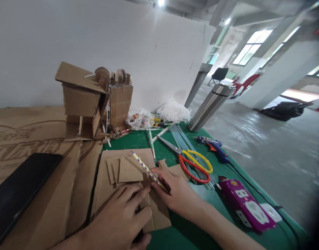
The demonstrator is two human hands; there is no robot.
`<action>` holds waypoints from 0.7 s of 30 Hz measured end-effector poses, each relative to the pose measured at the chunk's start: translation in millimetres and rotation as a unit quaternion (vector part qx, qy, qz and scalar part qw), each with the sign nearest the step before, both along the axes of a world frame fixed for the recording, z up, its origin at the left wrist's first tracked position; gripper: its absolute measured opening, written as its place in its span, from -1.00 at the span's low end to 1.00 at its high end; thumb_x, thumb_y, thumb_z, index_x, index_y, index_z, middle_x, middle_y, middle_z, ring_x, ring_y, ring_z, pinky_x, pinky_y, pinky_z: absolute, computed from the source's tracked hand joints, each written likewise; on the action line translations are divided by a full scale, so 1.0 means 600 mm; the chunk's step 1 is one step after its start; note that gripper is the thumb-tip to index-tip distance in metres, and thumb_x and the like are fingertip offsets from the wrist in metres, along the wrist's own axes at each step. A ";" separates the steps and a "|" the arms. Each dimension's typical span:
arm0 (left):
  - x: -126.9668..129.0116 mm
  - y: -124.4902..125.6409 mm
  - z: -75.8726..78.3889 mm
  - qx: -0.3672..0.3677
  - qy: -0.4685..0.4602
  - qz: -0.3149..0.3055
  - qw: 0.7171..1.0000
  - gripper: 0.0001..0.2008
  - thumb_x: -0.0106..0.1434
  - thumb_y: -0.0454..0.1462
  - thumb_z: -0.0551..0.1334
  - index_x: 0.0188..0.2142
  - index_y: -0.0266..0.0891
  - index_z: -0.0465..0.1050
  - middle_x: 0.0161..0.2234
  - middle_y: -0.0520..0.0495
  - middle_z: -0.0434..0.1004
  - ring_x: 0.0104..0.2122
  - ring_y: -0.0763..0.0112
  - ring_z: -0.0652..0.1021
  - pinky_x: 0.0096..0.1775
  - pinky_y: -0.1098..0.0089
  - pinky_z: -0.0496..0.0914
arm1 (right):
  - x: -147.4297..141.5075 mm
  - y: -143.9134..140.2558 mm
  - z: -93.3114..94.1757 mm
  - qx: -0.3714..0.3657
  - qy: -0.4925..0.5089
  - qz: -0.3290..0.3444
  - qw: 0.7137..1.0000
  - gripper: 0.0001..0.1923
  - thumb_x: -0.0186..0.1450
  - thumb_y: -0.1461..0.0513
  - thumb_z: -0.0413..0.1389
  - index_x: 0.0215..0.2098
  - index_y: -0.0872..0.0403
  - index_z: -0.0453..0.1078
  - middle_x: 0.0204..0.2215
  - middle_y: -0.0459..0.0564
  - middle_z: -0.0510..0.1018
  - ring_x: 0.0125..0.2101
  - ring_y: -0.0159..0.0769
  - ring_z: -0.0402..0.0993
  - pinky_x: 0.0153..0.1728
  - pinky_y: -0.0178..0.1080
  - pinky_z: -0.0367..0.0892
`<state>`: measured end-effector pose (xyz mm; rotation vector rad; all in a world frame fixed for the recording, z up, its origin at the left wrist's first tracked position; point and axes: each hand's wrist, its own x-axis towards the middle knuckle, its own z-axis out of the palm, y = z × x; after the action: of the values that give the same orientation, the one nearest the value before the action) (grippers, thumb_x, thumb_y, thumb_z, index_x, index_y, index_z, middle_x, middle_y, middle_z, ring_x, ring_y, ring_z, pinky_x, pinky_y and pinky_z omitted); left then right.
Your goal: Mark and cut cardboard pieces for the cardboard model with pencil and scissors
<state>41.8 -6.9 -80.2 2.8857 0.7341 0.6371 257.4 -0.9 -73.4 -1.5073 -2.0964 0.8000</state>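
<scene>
1. The left hand (123, 217) lies palm down on a piece of cardboard (154, 211) at the near edge of the green worktop (190, 232); its fingers (135, 194) are spread flat and pin the piece in place.
2. The right hand (175, 192) rests just beside the left hand, on the same cardboard piece. Its fingers are pressed together around a pencil (146, 170), pinching it near the lower end.
3. The pencil is pale with purple dots and slants up and to the left, away from the hand; its lower tip is hidden under the fingers, so I cannot tell whether it touches the cardboard.
4. Just beyond the hands lie several cut cardboard shapes (123, 168), overlapping each other on a larger brown sheet.
5. Scissors (192, 163) with red and yellow handles lie on the worktop to the right of the hands, near them but apart.
6. A blue glue gun (214, 146) lies farther right, and a purple power strip (246, 206) sits near the right edge.
7. A cardboard model (97, 100) stands upright at the back, against the white wall.
8. A black phone (19, 191) lies at the left, on flat brown cardboard, well apart from the hands.
9. A steel cylinder (210, 106) stands at the far corner of the worktop.
</scene>
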 end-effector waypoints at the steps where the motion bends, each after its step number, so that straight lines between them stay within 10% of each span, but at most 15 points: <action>1: 0.000 -0.001 0.001 -0.008 0.001 -0.004 1.000 -0.75 0.11 -0.14 0.37 -0.28 -0.20 0.44 0.06 -0.20 0.53 0.02 0.06 0.46 0.02 0.14 0.40 | 0.000 0.000 0.000 0.002 0.003 0.001 1.000 -0.69 0.37 0.27 -0.01 0.07 0.07 0.32 -0.35 -0.03 0.57 -0.40 -0.23 0.49 -0.37 -0.26 0.32; 8: -0.003 -0.005 0.017 -0.092 0.005 0.004 0.996 -0.76 0.03 -0.28 0.36 -0.26 -0.23 0.46 0.02 -0.22 0.43 0.00 0.05 0.41 -0.06 0.18 0.43 | -0.001 0.000 0.004 0.014 0.016 0.009 1.000 -0.72 0.36 0.29 0.01 0.04 0.04 0.34 -0.22 0.01 0.61 -0.29 -0.19 0.54 -0.32 -0.25 0.33; 15: -0.004 -0.008 0.020 0.030 0.052 0.015 0.998 -0.70 0.14 -0.02 0.31 -0.25 -0.16 0.49 -0.41 -0.02 0.48 -0.37 0.24 0.45 -0.33 0.27 0.35 | -0.003 0.001 0.006 0.006 -0.015 0.005 1.000 -0.69 0.37 0.27 -0.01 0.06 0.09 0.33 -0.33 -0.01 0.59 -0.42 -0.22 0.49 -0.40 -0.25 0.30; 21: 0.000 -0.018 0.017 -0.020 0.116 0.019 0.993 -0.74 0.19 -0.17 0.24 -0.15 -0.21 0.45 -0.42 -0.01 0.61 -0.43 0.27 0.56 -0.39 0.35 0.39 | 0.004 -0.003 -0.007 0.090 0.036 -0.004 0.995 -0.54 0.38 0.27 -0.04 0.25 0.03 0.23 -0.18 0.05 0.58 -0.39 -0.25 0.49 -0.36 -0.23 0.37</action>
<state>41.6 -17.7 -70.2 2.9470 0.8206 0.2884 260.1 -2.6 -77.3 -1.3701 -2.0481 0.6350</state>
